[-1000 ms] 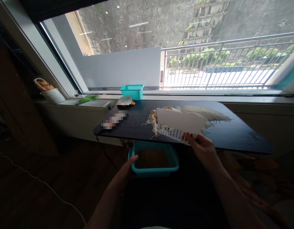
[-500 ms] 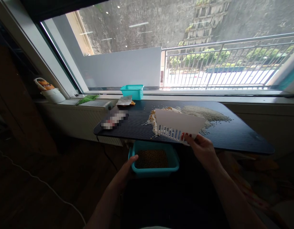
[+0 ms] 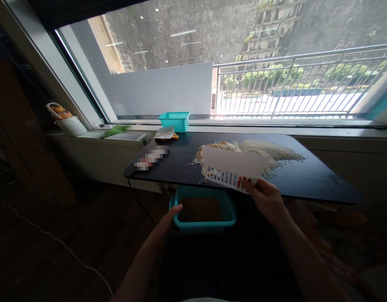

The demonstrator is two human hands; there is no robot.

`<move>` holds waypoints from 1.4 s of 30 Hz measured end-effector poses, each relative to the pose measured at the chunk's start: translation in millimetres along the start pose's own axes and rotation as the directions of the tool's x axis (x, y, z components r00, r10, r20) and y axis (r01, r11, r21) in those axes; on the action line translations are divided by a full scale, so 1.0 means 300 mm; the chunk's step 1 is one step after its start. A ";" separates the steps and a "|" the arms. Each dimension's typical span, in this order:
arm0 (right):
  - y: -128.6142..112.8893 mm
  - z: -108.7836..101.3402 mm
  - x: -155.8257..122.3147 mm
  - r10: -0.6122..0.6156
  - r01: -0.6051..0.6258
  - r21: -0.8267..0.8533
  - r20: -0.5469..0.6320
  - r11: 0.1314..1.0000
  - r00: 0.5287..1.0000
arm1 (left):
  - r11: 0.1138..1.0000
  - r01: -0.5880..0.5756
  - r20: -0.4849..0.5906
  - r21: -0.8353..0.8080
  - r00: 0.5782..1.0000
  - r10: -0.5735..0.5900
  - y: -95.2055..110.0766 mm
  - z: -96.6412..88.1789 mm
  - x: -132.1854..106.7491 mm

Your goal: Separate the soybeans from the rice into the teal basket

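My left hand grips the left rim of a turquoise plastic bin, thumb over the edge. Small brownish-yellow beans cover the bin's bottom, which hangs just below the table's near edge. In my right hand is a white slotted plastic sheet, pinched at its lower right corner. The sheet is tilted over the near side of a pile of white grains mixed with yellow beans, hiding part of it. A larger heap of white rice-like grains lies behind and to the right.
The dark table stands by a window. At its back left are a second turquoise bin and a paper packet; a blurred-out item lies nearer. A radiator, green cloth and white pot are left.
The slotted sheet has shifted slightly left and down with my right hand. My left hand and the bin have hardly moved.
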State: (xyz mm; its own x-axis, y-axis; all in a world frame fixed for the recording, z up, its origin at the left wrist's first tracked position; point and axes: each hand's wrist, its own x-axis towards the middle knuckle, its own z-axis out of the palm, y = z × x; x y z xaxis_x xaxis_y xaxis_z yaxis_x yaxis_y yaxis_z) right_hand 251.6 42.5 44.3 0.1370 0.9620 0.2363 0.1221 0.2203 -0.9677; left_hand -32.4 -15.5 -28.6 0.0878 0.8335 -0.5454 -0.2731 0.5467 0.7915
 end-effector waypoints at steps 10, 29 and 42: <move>0.001 0.020 0.001 0.010 -0.010 -0.015 0.020 1.000 1.000 | 1.000 0.001 0.005 -0.009 1.000 -0.001 0.005 0.006 -0.007; -0.003 0.048 -0.012 -0.001 0.000 0.006 0.130 1.000 0.992 | 1.000 0.011 -0.013 -0.002 1.000 -0.011 -0.003 0.000 0.002; 0.006 0.099 -0.058 0.027 -0.027 -0.007 -0.010 1.000 1.000 | 1.000 0.010 -0.005 -0.006 1.000 -0.010 -0.006 -0.007 0.006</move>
State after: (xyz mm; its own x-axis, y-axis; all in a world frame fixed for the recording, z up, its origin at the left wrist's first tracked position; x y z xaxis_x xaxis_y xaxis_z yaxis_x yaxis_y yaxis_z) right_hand 220.2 31.1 36.0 0.1504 0.9658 0.2112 0.1253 0.1933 -0.9731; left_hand -33.8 -15.2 -31.4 0.0861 0.8277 -0.5545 -0.2777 0.5544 0.7845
